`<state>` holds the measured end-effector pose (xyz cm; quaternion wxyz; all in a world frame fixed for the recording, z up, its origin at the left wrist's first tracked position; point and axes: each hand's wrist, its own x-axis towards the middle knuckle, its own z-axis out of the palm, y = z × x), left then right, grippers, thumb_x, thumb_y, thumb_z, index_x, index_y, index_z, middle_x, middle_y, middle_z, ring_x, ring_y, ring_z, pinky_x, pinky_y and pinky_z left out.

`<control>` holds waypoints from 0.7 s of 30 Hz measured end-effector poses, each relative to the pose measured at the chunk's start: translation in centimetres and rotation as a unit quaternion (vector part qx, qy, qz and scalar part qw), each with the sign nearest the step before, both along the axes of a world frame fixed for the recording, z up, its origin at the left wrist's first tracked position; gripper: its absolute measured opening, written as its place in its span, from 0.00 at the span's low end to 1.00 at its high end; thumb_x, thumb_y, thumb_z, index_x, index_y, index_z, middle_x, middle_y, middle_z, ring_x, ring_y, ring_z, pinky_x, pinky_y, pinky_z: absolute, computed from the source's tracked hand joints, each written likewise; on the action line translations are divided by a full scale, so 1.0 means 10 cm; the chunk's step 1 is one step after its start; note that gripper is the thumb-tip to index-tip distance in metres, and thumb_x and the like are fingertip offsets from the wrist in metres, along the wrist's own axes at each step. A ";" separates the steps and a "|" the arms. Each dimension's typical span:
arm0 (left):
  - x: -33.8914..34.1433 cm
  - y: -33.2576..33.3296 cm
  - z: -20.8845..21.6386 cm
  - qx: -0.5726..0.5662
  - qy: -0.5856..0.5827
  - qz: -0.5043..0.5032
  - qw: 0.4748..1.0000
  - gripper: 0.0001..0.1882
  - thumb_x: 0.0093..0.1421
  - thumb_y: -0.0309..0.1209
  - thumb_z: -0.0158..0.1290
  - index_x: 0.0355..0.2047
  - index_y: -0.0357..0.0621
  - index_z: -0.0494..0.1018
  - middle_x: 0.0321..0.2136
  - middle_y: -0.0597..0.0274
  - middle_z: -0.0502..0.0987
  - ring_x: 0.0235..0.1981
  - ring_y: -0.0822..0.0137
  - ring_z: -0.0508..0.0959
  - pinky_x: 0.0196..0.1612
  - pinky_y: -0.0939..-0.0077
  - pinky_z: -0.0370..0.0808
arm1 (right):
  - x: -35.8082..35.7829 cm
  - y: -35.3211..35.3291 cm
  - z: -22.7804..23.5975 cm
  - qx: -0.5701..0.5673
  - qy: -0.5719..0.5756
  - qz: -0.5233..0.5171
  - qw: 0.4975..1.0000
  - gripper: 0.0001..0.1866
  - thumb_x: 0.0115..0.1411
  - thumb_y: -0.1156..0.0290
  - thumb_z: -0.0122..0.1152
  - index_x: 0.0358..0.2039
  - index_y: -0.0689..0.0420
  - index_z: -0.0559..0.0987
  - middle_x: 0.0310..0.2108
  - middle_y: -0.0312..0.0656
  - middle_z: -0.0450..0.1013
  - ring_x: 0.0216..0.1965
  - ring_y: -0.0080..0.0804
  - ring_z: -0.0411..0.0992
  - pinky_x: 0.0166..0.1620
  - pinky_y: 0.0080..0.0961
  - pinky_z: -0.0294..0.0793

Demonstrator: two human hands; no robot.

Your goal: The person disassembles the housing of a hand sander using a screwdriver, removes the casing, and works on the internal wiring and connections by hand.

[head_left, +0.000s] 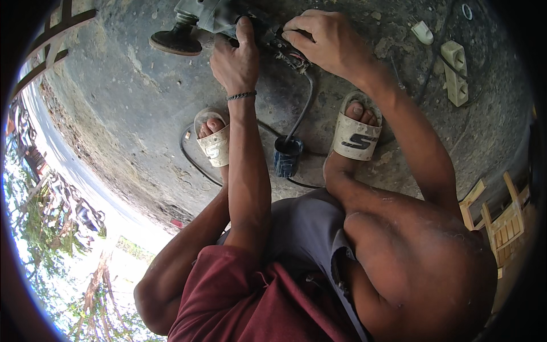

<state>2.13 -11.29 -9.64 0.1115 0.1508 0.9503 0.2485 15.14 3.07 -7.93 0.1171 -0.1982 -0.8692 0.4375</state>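
At the top of the view lies an angle grinder point(212, 16) with a grey metal head and a round dark disc point(176, 43) on its left side. My left hand point(236, 62) is wrapped round its body, thumb on top. The tool's rear end point(290, 56) is uncovered, with inner parts and thin wires showing. My right hand point(327, 43) is closed at that end, thumb and forefinger together; what they pinch is hidden. A black power cord point(310, 94) runs from there down into a dark blue cup-shaped cover point(288, 157), which sits on the floor between my feet.
A cream power strip point(454, 74) lies to the right with a dark cord across it. Beside it are a white plug point(422, 32) and a small pale ring point(467, 11). Wooden slatted pieces point(504, 228) stand at the far right. A metal frame point(57, 43) is at the upper left.
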 end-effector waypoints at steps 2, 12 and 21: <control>0.00 0.00 -0.01 0.001 -0.002 0.000 1.000 0.45 0.62 0.66 0.48 0.28 0.23 0.78 0.25 0.29 0.78 0.32 0.36 0.80 0.39 0.49 0.74 | -0.01 0.00 -0.03 0.012 0.016 0.008 1.000 0.10 0.60 0.67 0.65 0.36 0.59 0.85 0.33 0.50 0.80 0.36 0.47 0.80 0.42 0.39 0.81; 0.00 -0.01 -0.03 0.005 -0.004 -0.001 1.000 0.45 0.62 0.67 0.47 0.27 0.24 0.78 0.23 0.33 0.79 0.32 0.39 0.81 0.40 0.49 0.74 | -0.01 -0.03 -0.12 0.081 0.058 0.030 0.995 0.07 0.59 0.69 0.68 0.32 0.59 0.81 0.29 0.45 0.76 0.32 0.45 0.79 0.36 0.37 0.81; 0.00 0.00 -0.01 -0.010 -0.008 0.006 1.000 0.47 0.61 0.68 0.46 0.25 0.23 0.77 0.23 0.33 0.78 0.32 0.38 0.81 0.40 0.49 0.74 | -0.01 -0.03 -0.12 0.108 0.046 0.044 0.992 0.08 0.58 0.69 0.69 0.31 0.59 0.80 0.27 0.43 0.74 0.30 0.44 0.79 0.33 0.36 0.82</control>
